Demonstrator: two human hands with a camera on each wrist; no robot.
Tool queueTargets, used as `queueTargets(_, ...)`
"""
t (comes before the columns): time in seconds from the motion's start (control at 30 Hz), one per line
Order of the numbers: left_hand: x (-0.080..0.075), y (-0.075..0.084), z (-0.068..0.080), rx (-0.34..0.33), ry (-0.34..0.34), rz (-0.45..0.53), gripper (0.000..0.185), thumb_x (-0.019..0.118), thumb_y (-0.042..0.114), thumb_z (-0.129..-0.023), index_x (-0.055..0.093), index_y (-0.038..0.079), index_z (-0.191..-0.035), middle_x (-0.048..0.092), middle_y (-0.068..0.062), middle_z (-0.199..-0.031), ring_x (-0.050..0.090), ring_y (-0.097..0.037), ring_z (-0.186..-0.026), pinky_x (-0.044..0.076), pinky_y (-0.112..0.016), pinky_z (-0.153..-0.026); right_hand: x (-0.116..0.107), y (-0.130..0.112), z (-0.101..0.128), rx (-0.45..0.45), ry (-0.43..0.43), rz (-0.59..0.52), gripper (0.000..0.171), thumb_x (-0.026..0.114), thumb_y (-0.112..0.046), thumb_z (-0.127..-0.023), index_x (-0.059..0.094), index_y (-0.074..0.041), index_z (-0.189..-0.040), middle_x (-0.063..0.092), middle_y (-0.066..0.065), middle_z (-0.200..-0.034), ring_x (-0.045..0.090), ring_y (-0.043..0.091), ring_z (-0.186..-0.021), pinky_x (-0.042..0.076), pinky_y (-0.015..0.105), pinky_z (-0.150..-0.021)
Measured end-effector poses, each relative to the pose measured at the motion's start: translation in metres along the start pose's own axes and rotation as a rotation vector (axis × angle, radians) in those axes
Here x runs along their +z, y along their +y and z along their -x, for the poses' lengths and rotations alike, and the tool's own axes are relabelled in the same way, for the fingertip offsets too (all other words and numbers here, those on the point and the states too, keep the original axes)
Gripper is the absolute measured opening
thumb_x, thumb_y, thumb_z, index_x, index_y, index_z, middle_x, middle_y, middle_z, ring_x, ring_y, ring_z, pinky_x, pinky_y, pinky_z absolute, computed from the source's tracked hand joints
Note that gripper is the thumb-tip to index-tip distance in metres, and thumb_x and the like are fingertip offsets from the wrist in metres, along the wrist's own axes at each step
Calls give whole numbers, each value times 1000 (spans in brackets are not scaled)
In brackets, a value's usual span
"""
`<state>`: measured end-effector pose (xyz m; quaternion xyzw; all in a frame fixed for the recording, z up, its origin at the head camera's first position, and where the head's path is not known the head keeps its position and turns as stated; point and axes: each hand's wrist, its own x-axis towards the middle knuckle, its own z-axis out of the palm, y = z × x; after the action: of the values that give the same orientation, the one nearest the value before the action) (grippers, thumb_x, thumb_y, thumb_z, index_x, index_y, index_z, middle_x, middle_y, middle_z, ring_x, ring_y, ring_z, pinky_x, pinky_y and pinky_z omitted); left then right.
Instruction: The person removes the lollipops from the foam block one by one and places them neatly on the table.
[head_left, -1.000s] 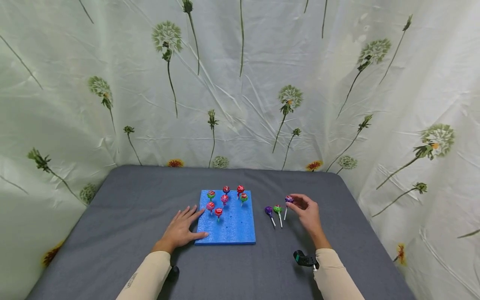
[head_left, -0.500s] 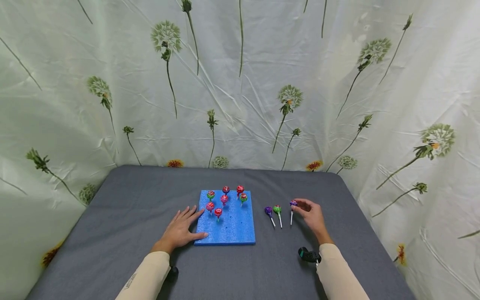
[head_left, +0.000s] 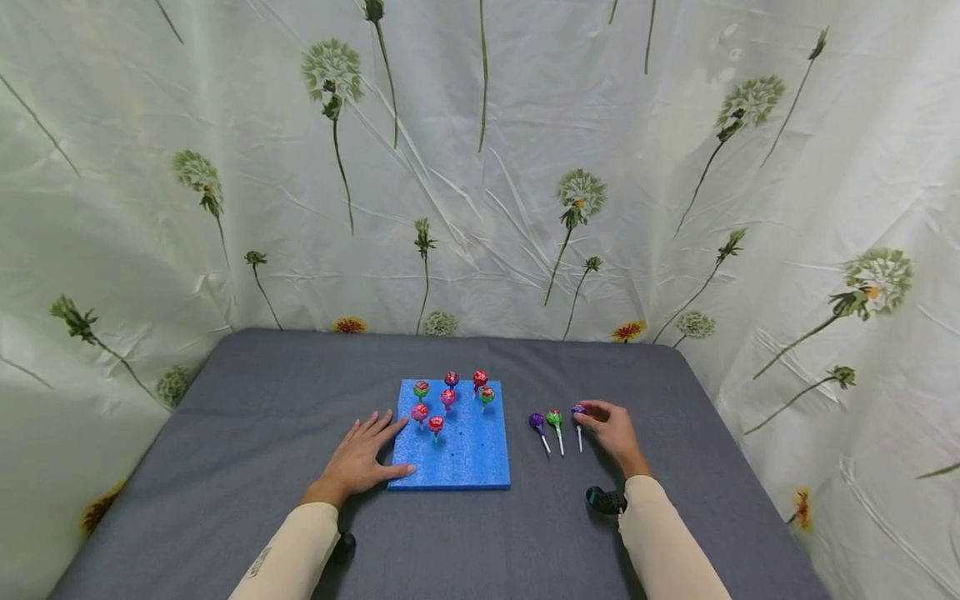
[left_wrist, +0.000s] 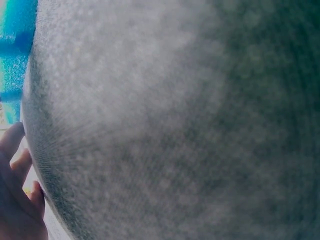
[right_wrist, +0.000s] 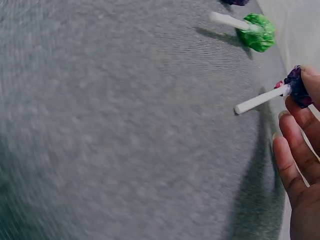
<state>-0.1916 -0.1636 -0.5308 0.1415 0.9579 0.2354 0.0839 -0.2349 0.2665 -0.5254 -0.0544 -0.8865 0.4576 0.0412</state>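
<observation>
My left hand (head_left: 358, 463) lies with spread fingers at the left edge of a blue foam board (head_left: 472, 458), thumb and a fingertip on it. Several wrapped lollipops (head_left: 437, 425) stand upright by their sticks in the board's back and left parts. To the right of the board, my right hand (head_left: 613, 431) pinches the wrapped head of a purple lollipop (right_wrist: 298, 89) between thumb and forefinger. Its white stick points toward me, at or just above the cloth. Left of it lie a green lollipop (head_left: 554, 418) and another purple lollipop (head_left: 537, 422), heads away from me.
A grey cloth covers the table (head_left: 315, 375). Behind and beside it hangs a pale curtain (head_left: 495, 250) printed with flowers. Small dark holes (head_left: 453, 454) show in the board's front half. A black wrist device (head_left: 604, 501) hangs under the right forearm.
My right hand, still pinching the purple lollipop, went right and toward me, then back left a little, bringing it close beside the green one. The left hand has stayed put.
</observation>
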Motion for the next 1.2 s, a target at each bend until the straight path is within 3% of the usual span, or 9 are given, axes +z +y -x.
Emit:
queueTargets(0.17,-1,-1,0,-9,-6,-2,91,67,64,-77,38,16,-149,30,-20,-154,18,-44,-143,9,-59,-115,6,2,0,5,7,20,26,71,-11,-88,69,5,-108,69,17,-101,62,25,-91,49,34,-78)
queueTargets(0.53,-1,-1,-1,-11,-6,8,91,67,64,-77,38,16,-149,29,-19,-154,16,-43,-143,7,-59,-115,11,6,0,39,54,42,28,71,-12,-88,68,5,-110,68,15,-97,59,24,-87,45,30,-73)
queueTargets(0.93,1,0,-3,-10,-13,9,92,65,67,-76,39,16,-149,29,-19,-154,16,-43,-143,6,-59,-115,8,7,11,47,163,-36,29,69,-14,-89,66,3,-113,67,19,-106,60,23,-91,45,23,-73)
queueTargets(1.1,3,-1,-4,-14,-9,0,93,65,67,-75,39,17,-148,30,-19,-154,16,-43,-143,6,-59,-115,8,0,17,2,235,-74,28,71,-15,-88,67,2,-110,68,17,-105,61,19,-88,46,18,-71)
queueTargets(1.2,3,-1,-4,-16,-3,-12,93,65,68,-75,40,16,-148,30,-20,-154,17,-44,-143,7,-59,-115,11,-7,21,-27,256,-81,29,72,-18,-87,67,1,-109,68,17,-104,62,21,-88,48,21,-71)
